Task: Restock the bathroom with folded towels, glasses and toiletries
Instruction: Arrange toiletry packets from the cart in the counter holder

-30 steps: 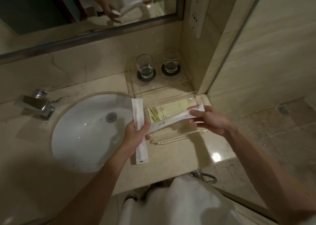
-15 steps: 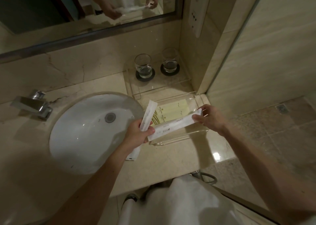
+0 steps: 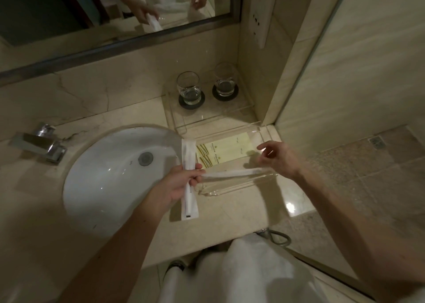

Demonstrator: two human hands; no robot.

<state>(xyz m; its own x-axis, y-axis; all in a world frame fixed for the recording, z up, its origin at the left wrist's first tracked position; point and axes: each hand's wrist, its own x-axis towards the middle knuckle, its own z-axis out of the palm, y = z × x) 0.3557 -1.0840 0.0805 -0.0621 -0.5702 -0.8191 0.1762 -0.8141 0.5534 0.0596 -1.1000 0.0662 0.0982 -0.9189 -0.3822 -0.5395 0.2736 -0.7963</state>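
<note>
My left hand (image 3: 180, 183) grips a long white toiletry packet (image 3: 189, 199) that stands upright over the sink's right rim. A second white packet (image 3: 232, 173) lies across the front of the clear acrylic tray (image 3: 257, 131), its left end by my left fingers. My right hand (image 3: 279, 159) hovers above the tray's right end, fingers loosely curled and holding nothing. Two yellow sachets (image 3: 224, 152) lie flat in the tray. Behind it, two glasses (image 3: 188, 87) (image 3: 225, 79) stand on dark coasters on a clear stand.
A white sink basin (image 3: 110, 176) lies left of the tray, with a chrome tap (image 3: 41, 145) at far left. A mirror (image 3: 115, 8) runs along the back wall. A wall with a socket panel (image 3: 259, 15) closes the counter's right end; tiled floor lies beyond.
My right hand has let go of the second packet, which now lies across the tray, and has lifted off to the right. The left-hand packet has swung back upright.
</note>
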